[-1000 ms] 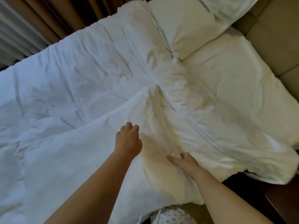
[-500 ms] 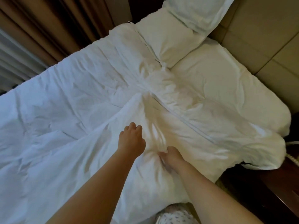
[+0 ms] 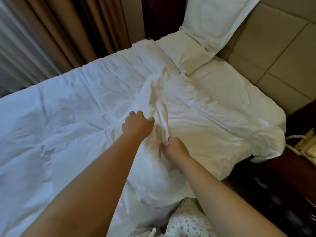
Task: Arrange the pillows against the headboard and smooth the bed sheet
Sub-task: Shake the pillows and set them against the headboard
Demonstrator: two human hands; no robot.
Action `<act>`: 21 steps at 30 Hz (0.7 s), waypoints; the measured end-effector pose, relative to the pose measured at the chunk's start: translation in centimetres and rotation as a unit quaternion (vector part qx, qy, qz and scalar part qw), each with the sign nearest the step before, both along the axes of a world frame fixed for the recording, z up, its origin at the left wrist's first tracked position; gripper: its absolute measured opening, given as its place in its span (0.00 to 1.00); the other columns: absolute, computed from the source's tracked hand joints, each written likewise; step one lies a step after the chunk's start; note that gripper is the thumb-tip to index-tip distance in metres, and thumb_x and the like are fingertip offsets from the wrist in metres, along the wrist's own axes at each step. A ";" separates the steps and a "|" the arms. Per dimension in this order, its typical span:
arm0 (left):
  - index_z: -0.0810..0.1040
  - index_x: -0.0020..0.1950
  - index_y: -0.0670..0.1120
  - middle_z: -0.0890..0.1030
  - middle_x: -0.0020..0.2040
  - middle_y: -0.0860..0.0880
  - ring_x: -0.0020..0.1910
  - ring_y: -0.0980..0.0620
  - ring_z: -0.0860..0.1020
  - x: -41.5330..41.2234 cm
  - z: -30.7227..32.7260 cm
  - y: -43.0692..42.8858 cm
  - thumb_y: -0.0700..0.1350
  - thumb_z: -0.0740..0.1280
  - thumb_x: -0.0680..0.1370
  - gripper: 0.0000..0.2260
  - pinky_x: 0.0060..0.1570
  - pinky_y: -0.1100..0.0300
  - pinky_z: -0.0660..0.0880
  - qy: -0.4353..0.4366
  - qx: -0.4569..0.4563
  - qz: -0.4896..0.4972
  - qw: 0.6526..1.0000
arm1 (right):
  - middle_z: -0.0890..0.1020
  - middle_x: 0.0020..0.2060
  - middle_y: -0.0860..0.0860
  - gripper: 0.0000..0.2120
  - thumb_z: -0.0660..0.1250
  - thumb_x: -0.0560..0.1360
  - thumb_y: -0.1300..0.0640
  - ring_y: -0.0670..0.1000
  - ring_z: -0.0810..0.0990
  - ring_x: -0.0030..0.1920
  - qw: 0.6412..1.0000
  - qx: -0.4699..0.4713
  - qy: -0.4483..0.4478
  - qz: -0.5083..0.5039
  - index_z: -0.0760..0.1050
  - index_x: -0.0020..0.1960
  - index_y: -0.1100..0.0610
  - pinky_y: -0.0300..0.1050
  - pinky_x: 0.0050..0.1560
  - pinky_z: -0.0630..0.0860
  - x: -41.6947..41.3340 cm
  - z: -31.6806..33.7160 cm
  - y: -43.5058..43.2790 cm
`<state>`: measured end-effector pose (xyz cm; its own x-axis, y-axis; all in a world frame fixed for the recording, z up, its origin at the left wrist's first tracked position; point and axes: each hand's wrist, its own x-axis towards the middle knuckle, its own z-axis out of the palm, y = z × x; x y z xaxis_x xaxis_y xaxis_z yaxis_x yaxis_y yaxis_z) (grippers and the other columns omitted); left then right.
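Note:
A crumpled white bed sheet covers the bed. A raised fold of it runs from the middle of the bed down to my hands. My right hand is closed on the near end of that fold. My left hand rests on the sheet just left of the fold, fingers curled into the cloth. One white pillow lies flat at the far corner of the bed. A second white pillow leans on it and against the beige padded headboard.
Brown curtains hang beyond the far side of the bed. A dark wooden nightstand with a cream corded telephone stands at the right. Patterned clothing shows at the bottom edge.
My right hand has shut on the fold and drawn it up into a ridge. My left hand has slid slightly forward. The view has tilted, showing more headboard and the telephone.

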<state>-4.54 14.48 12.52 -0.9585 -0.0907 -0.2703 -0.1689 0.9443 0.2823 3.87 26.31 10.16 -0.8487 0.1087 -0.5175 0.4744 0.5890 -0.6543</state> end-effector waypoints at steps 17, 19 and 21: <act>0.68 0.68 0.42 0.77 0.48 0.44 0.49 0.44 0.78 9.4 0.3 -12.4 0.42 0.65 0.73 0.24 0.50 0.52 0.78 -0.111 0.178 0.122 0.970 | 0.82 0.45 0.53 0.11 0.55 0.78 0.50 0.57 0.79 0.45 0.981 0.122 0.113 0.099 0.73 0.43 0.51 0.44 0.40 0.71 12.8 4.0 -14.0; 0.69 0.69 0.44 0.78 0.54 0.43 0.54 0.42 0.77 9.9 -0.3 -12.8 0.43 0.64 0.74 0.22 0.56 0.50 0.76 -0.097 0.204 0.136 0.964 | 0.81 0.44 0.53 0.06 0.59 0.77 0.50 0.58 0.78 0.45 0.977 0.137 0.134 0.097 0.70 0.43 0.50 0.44 0.39 0.69 13.0 4.2 -13.7; 0.72 0.66 0.41 0.78 0.56 0.41 0.55 0.41 0.77 10.5 -0.6 -13.3 0.45 0.65 0.74 0.21 0.57 0.48 0.75 -0.081 0.256 0.179 0.946 | 0.78 0.44 0.53 0.09 0.63 0.74 0.50 0.58 0.76 0.45 0.965 0.186 0.159 0.099 0.66 0.47 0.52 0.46 0.39 0.68 13.1 4.3 -13.5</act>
